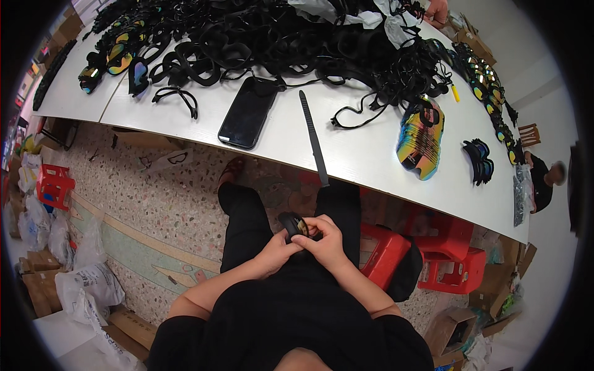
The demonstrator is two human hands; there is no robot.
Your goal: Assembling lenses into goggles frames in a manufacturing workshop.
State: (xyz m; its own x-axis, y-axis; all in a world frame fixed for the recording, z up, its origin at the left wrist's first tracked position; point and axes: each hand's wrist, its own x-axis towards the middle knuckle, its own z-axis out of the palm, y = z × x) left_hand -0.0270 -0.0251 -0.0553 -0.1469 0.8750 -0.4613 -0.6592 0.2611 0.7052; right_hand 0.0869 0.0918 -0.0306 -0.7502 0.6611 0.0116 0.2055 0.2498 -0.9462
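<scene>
Over my lap, below the near edge of the white table (365,161), I hold a small pair of dark goggles (292,224) with a glint of yellow on its lens side. My left hand (278,250) is closed round its lower left part. On the other side my right hand (326,240) grips it with thumb and bent fingers. The fingers partly cover the goggles. Nearest on the table, a black strap (312,139) sticks out past the edge, with a black phone (249,112) to its left.
Black goggle frames and straps (266,43) heap the far side. Right of the strap lie a stack of rainbow-coloured lenses (421,139) and black clips (479,162). Red plastic stools (455,269) stand at my right, plastic bags (90,287) at my left. Another person's hand (437,12) shows far right.
</scene>
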